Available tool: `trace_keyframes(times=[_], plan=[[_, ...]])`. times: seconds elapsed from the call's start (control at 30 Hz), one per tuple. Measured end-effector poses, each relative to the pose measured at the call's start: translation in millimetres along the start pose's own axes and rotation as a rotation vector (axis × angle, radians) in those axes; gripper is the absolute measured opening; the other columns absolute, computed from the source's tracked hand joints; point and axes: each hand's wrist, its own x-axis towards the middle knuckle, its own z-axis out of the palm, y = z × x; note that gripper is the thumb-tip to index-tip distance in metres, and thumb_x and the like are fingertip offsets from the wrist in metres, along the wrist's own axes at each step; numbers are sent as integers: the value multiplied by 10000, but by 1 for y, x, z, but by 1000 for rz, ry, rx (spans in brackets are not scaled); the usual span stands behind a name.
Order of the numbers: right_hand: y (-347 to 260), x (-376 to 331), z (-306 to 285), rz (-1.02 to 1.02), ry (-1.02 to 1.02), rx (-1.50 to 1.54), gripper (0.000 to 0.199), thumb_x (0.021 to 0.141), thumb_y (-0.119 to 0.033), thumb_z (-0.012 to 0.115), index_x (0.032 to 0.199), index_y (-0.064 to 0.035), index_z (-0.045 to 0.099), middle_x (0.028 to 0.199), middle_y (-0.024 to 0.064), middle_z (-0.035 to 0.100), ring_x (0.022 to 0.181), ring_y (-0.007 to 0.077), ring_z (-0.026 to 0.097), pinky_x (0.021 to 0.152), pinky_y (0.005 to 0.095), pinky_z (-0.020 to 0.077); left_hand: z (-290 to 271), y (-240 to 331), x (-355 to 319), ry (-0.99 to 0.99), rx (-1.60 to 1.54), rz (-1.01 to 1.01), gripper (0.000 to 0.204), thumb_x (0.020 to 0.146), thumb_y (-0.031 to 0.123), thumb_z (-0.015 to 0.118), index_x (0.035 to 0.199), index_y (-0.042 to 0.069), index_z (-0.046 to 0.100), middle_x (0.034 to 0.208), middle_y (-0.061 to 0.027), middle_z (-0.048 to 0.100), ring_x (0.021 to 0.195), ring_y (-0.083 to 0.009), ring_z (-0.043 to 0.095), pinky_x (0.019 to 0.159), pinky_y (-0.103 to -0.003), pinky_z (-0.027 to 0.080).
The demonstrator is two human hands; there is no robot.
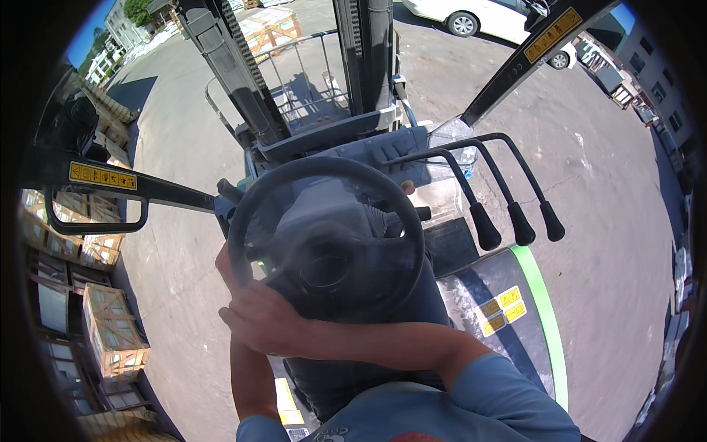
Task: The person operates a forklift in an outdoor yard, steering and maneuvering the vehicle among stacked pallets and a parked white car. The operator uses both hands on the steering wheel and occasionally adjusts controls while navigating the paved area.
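A black steering wheel [414, 254] stands in front of me, slightly smeared by motion. My right arm reaches across my body, over the left forearm. My right hand [266, 318] is closed at the lower left of the wheel's rim, its fingertips partly hidden. Just above it, my left hand [225, 267] is wrapped round the left side of the rim, mostly covered by the rim and the right hand. To the right of the wheel, several black-knobbed control levers [520, 225] rise on bent rods, touched by neither hand.
Ahead rises the forklift mast [364, 59], with a metal guard [313, 74] beyond it. Wooden crates [114, 331] line the left side; another crate [269, 31] stands far ahead. A white car [479, 18] is parked at the far right. A grab handle [96, 227] juts out on the left.
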Motion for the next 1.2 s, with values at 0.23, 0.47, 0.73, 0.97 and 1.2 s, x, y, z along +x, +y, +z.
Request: trace_keyframes(times=[0.23, 0.47, 0.73, 0.97, 1.2], plan=[[40, 64, 14, 4, 162, -177, 112, 769, -141, 669, 814, -64, 602, 738, 70, 571, 760, 241, 587, 789, 405, 471, -16, -8, -1, -19, -1, 19, 294, 1007, 276, 608, 964, 17, 739, 756, -86, 686, 732, -157, 659, 640, -344, 497], [69, 103, -7, -10, 341, -251, 88, 792, -92, 688, 761, -85, 606, 670, 57, 582, 679, 241, 601, 705, 398, 469, 5, 7, 20, -117, -248, 21, 281, 999, 265, 611, 993, 21, 749, 774, -72, 719, 753, -155, 695, 660, -348, 520], [105, 90, -108, 158, 518, -328, 32, 892, -85, 718, 912, -74, 695, 792, 69, 707, 732, 282, 675, 735, 404, 517, -2, 12, 19, -38, -41, 102, 283, 1009, 263, 616, 1028, 19, 759, 784, -48, 738, 721, -116, 648, 672, -302, 505], [54, -26, -154, 554, 478, -311, 131, 871, -11, 745, 994, -49, 719, 875, 91, 717, 777, 276, 662, 696, 390, 522, -1, 13, 24, -10, -129, 119, 280, 1030, 239, 607, 961, -12, 710, 722, -49, 659, 669, -146, 593, 625, -333, 466], [23, -67, -119, 437, 398, -348, 178, 824, 26, 741, 984, -47, 711, 859, 102, 706, 775, 298, 659, 710, 395, 514, -9, 1, 37, 25, -14, 206, 279, 1026, 184, 570, 889, -42, 659, 683, -123, 605, 641, -210, 589, 602, -383, 448]])
